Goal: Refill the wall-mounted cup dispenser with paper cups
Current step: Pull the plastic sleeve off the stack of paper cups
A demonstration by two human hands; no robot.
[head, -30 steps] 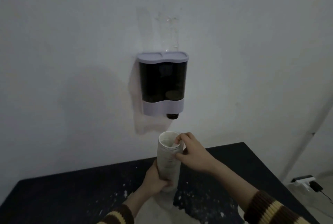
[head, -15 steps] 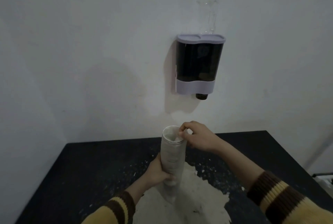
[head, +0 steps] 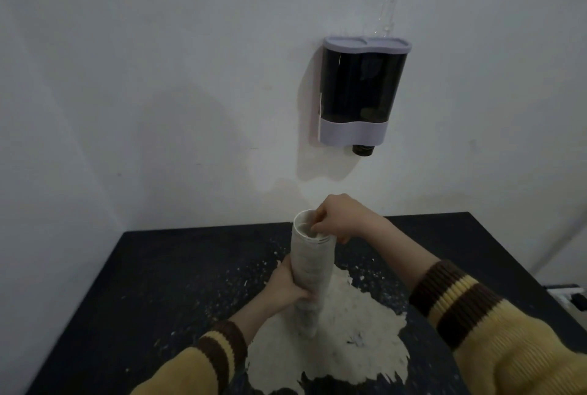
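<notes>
since half a second ago the right hand [head: 344, 220] has gone from pinching the rim to dipping its curled fingers into the open mouth of the paper cup stack [head: 313, 264], gripping its top edge. the left hand [head: 290, 290] grips the lower part, fingers wrapped round it. the stack stands nearly upright below the dispenser [head: 360, 93], slightly to its left, base on a pale patch [head: 349, 331] of the dark tabletop [head: 178, 267]. the dispenser hangs on the white wall [head: 158, 61], grey lid on.
</notes>
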